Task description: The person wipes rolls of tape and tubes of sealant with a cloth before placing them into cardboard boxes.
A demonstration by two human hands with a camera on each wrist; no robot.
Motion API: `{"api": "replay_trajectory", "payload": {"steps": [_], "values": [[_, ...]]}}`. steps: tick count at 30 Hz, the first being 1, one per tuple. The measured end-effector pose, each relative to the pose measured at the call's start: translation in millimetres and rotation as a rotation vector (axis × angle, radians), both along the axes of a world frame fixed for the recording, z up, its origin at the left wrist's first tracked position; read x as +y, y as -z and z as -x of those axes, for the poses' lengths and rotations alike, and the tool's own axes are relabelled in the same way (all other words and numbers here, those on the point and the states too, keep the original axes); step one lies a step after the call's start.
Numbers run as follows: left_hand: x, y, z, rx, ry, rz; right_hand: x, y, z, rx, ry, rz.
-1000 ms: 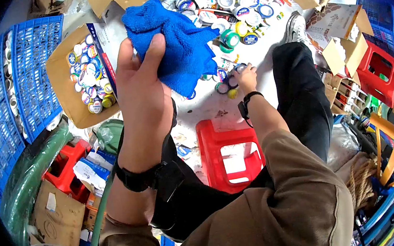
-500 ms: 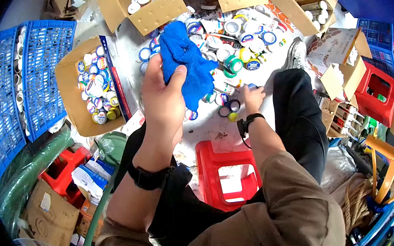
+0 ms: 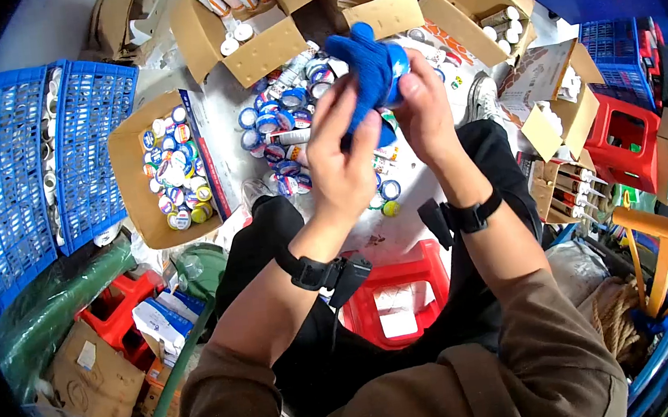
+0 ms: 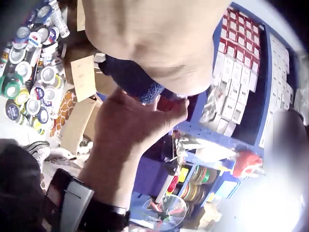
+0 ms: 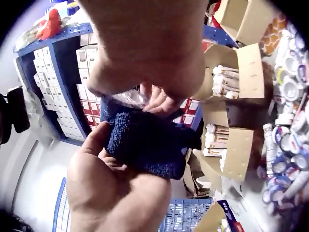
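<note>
A blue cloth (image 3: 363, 71) is bunched in my left hand (image 3: 339, 159), gripped between thumb and fingers above the floor. My right hand (image 3: 428, 113) holds a shiny blue roll of tape (image 3: 398, 65) against the cloth's right side. In the right wrist view the cloth (image 5: 145, 140) hangs dark between both hands, with clear glossy plastic (image 5: 129, 98) by the right fingers. The left wrist view shows only part of the cloth (image 4: 128, 79), much of it hidden behind the left hand. Below lie many tape rolls (image 3: 280, 120) in a heap.
An open carton of rolls (image 3: 140, 225) stands left, beside blue crates (image 3: 95, 144). Cartons with white-capped tubes (image 3: 248, 46) line the back. A red stool (image 3: 399, 324) stands between the legs, another red stool (image 3: 628, 141) to the right.
The right hand has come up from the floor with a blue roll and met the cloth. My left hand has moved right with the cloth, now bunched tighter.
</note>
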State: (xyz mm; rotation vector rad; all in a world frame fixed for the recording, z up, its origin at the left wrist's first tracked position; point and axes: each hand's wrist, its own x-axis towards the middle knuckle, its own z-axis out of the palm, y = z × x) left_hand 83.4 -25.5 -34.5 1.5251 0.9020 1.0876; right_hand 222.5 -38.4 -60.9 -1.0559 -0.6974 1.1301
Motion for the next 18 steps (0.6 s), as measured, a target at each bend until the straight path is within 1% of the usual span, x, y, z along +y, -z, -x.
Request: {"api": "replay_trajectory", "payload": {"steps": [2,4,6,8,9,10,11,12,13,14,16,17,18], "values": [[-14.8,0.3,-3.7,0.082,0.068,-0.122,-20.1,0.8,-4.7,0.033,0.019,0.054],[-25.1,12.3,-10.4,0.130,0.107,-0.214,-37.7,0.3,-7.1,-0.017,-0.042,0.161],[-19.6,14.0,-17.3,0.106,0.156,-0.213,-46.5,-0.4,0.4,0.001,-0.051,0.197],[-11.2,22.5,-19.8,0.032,0.168,-0.091,-55.4,10.4,-0.6,-0.050,-0.141,0.295],[-10.5,25.0,-19.8,-0.043,0.164,0.050,-58.1,12.0,1.7,-0.053,-0.159,0.236],[-5.6,29.8,-19.9,-0.090,0.151,0.087,-55.5,13.8,1.0,-0.064,-0.198,0.209],[-3.6,28.9,-20.0,-0.087,0.150,0.086,-52.4,9.9,-3.3,-0.292,-0.233,0.155],[-1.0,27.3,-20.8,-0.204,0.117,0.343,-49.1,4.0,-9.0,-0.519,-0.264,0.096],[1.3,24.9,-20.6,-0.318,0.081,0.601,-47.6,-4.4,-12.8,-0.607,-0.310,0.076],[6.3,13.2,-19.0,-0.381,0.103,0.774,-44.4,-8.7,-14.7,-0.601,-0.310,0.074],[12.3,20.1,-16.2,-0.617,0.131,0.989,-37.6,-12.2,-17.0,-0.789,-0.338,-0.157],[14.5,19.9,-13.0,-0.643,0.164,1.094,-35.4,-12.4,-20.3,-0.815,-0.338,-0.194],[14.0,19.1,-13.7,-0.638,0.162,1.097,-34.5,-10.4,-22.6,-0.810,-0.336,-0.192]]}}
